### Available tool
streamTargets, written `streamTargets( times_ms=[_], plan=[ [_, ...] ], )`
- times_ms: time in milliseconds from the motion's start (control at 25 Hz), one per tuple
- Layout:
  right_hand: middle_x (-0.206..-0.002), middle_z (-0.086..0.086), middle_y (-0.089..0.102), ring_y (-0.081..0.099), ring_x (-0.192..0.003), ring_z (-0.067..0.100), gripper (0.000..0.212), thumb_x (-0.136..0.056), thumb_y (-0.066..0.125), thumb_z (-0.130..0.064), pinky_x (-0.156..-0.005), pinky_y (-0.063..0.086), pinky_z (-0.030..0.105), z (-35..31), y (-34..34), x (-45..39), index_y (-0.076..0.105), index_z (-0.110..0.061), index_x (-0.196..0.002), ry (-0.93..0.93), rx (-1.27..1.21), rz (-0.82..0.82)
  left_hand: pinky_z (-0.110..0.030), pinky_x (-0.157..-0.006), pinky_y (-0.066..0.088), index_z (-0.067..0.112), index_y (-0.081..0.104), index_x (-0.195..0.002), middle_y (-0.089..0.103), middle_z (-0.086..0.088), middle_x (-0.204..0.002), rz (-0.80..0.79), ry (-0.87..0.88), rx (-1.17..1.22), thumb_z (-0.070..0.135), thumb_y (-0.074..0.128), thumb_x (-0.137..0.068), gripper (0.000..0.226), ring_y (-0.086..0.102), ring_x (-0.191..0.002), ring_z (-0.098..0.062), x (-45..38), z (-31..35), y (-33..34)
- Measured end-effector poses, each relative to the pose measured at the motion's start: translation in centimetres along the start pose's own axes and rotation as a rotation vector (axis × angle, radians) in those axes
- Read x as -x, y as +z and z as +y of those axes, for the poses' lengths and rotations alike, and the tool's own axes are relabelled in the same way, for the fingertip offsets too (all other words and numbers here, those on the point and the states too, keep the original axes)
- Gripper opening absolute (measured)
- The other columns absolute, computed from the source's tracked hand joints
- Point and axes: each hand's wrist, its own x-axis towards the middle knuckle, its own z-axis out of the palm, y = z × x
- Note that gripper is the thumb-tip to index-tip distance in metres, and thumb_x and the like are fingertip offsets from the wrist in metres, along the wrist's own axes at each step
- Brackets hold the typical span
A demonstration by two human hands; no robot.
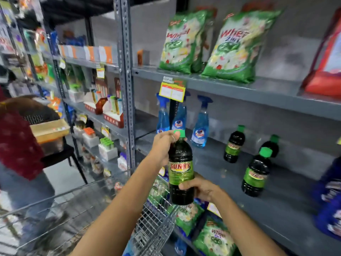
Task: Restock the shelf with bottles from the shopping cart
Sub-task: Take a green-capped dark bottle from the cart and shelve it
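Note:
I hold a dark bottle (pixel 180 163) with a green "SUNNY" label and green cap upright in front of the grey shelf (pixel 276 206). My left hand (pixel 164 145) grips its neck just under the cap. My right hand (pixel 201 187) wraps the lower body from the right. Three matching dark bottles stand on the shelf: one at the front (pixel 255 174), one behind it (pixel 272 145) and one further left (pixel 234 145). The wire shopping cart (pixel 153 224) sits below my arms.
Blue spray bottles (pixel 200 124) stand at the shelf's back left. Green detergent bags (pixel 238 45) lie on the shelf above and below. A steel upright (pixel 127 85) divides the racks. A person in a red top (pixel 16 145) stands at left. Blue packs (pixel 330 200) crowd the right edge.

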Motion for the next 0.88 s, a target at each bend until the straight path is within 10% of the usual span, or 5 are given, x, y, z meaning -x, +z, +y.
streamTargets(
  times_ms=[280,560,720,880],
  plan=[
    [-0.093,0.003,0.071,0.066,-0.084,0.015,0.049,-0.066,0.072,0.010,-0.075,0.053,0.022,1.0,-4.3,4.4,0.056,-0.008,-0.109,-0.120,0.041,0.355,-0.021,-0.068,0.056,0.009,0.064,-0.089,0.073,0.003,-0.057,-0.206,0.017,-0.056,-0.004,0.042,-0.089,0.026,0.068,-0.064,-0.009,0.2,-2.8,6.0],
    [-0.112,0.015,0.067,0.062,-0.103,0.028,0.056,-0.065,0.081,-0.008,-0.092,0.049,0.043,3.7,-8.2,2.1,0.056,-0.006,-0.114,-0.191,0.219,0.908,-0.016,-0.073,0.050,0.006,0.055,-0.119,0.065,-0.003,-0.089,-0.344,-0.065,-0.158,-0.001,0.037,-0.092,0.033,0.061,-0.079,-0.009,-4.4,-7.4,9.2],
    [-0.110,0.014,0.070,0.063,-0.102,0.027,0.053,-0.069,0.079,-0.014,-0.078,0.045,0.031,5.1,-10.2,-0.1,0.056,-0.007,-0.117,-0.100,0.327,1.044,-0.011,-0.066,0.052,0.004,0.053,-0.121,0.063,-0.006,-0.092,-0.361,-0.116,-0.175,-0.006,0.036,-0.090,0.036,0.059,-0.080,-0.011,-7.6,-10.2,9.5],
    [-0.118,0.015,0.065,0.060,-0.109,0.027,0.055,-0.074,0.074,-0.011,-0.094,0.047,0.037,6.3,-12.7,-2.1,0.052,-0.006,-0.124,-0.074,0.287,1.069,-0.020,-0.079,0.051,0.000,0.052,-0.121,0.064,-0.005,-0.089,-0.401,-0.142,-0.129,-0.008,0.038,-0.090,0.036,0.060,-0.083,-0.013,-11.1,-13.2,9.5]
  ],
)
